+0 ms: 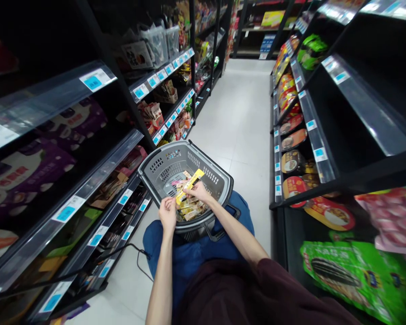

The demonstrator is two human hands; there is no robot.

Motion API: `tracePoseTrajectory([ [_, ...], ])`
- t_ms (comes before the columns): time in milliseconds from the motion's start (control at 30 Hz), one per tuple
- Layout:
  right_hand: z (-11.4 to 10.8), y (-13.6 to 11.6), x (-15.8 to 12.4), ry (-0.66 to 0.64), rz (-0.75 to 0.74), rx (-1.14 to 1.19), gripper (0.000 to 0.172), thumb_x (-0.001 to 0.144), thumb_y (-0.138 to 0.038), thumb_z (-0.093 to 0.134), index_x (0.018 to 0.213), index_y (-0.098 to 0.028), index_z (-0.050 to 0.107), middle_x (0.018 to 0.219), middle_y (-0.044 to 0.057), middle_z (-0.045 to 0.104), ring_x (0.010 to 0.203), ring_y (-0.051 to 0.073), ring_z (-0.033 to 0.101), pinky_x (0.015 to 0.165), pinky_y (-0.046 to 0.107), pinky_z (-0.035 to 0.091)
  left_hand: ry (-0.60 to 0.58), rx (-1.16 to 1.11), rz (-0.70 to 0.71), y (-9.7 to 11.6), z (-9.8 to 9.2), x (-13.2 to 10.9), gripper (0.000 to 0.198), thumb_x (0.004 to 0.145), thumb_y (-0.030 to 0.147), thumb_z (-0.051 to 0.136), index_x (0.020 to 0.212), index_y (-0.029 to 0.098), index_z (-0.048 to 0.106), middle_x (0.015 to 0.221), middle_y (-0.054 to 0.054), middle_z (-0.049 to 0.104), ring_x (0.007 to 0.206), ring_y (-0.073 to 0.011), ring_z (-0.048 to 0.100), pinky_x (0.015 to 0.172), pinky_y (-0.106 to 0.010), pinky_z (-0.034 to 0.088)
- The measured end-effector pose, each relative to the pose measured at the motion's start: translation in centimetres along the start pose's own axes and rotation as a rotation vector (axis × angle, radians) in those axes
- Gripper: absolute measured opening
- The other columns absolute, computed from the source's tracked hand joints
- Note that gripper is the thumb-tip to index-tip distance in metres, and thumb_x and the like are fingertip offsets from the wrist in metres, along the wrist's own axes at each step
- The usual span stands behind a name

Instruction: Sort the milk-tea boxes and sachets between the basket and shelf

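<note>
A grey plastic shopping basket [162, 168] rests on my knees, in front of my blue trousers. Several small snack packets [190, 210] lie in its bottom. My right hand [199, 192] pinches a long yellow packet [191, 183] that slants up over the basket. My left hand [168, 213] is curled at the basket's near rim, its fingers closed on the lower end of the same yellow packet, beside the loose packets.
Black store shelves with blue price tags line both sides of a narrow aisle. Purple bags [27, 169] fill the left shelves, round bowls [292, 161] and green bags [358, 271] the right. A pale tiled floor [238, 108] runs ahead. A black cable [135, 253] hangs at lower left.
</note>
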State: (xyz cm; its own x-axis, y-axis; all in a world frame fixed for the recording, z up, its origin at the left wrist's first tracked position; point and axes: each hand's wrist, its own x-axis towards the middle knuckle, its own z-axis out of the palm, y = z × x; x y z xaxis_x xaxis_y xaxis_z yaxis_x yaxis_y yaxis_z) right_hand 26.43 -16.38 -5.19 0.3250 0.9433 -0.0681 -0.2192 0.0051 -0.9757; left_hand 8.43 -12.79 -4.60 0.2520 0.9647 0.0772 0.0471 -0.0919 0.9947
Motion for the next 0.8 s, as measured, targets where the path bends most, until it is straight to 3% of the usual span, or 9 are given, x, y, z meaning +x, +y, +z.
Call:
tracePoseTrajectory([
  [267, 0.11, 0.56, 0.02, -0.043, 0.022, 0.072, 0.050, 0.057, -0.051, 0.092, 0.082, -0.014, 0.072, 0.072, 0.004, 0.070, 0.061, 0.017, 0.064, 0.059, 0.027, 0.056, 0.086, -0.077, 0.005, -0.26, 0.15, 0.10, 0.038, 0.078, 0.043, 0.075, 0.098, 0.015, 0.060, 0.083, -0.006, 0.068, 0.076, -0.0135, 0.068, 0.069, -0.024, 0.055],
  [467, 0.36, 0.24, -0.08, -0.116, 0.027, 0.108, 0.067, 0.055, -0.042, 0.094, 0.111, -0.017, 0.070, 0.090, 0.004, 0.073, 0.072, 0.018, 0.068, 0.059, 0.025, 0.056, 0.110, -0.090, 0.029, 0.23, 0.11, 0.00, 0.038, 0.076, 0.039, 0.077, 0.100, 0.015, 0.059, 0.085, -0.005, 0.067, 0.077, -0.0127, 0.067, 0.069, -0.023, 0.053],
  [800, 0.20, 0.84, 0.23, -0.161, 0.008, 0.126, 0.073, 0.054, -0.036, 0.095, 0.119, -0.017, 0.067, 0.095, 0.004, 0.075, 0.084, 0.021, 0.070, 0.069, 0.028, 0.058, 0.089, -0.093, 0.028, 0.10, -0.25, 0.02, 0.041, 0.073, 0.042, 0.080, 0.097, 0.017, 0.058, 0.084, -0.004, 0.067, 0.077, -0.0136, 0.066, 0.071, -0.024, 0.053],
])
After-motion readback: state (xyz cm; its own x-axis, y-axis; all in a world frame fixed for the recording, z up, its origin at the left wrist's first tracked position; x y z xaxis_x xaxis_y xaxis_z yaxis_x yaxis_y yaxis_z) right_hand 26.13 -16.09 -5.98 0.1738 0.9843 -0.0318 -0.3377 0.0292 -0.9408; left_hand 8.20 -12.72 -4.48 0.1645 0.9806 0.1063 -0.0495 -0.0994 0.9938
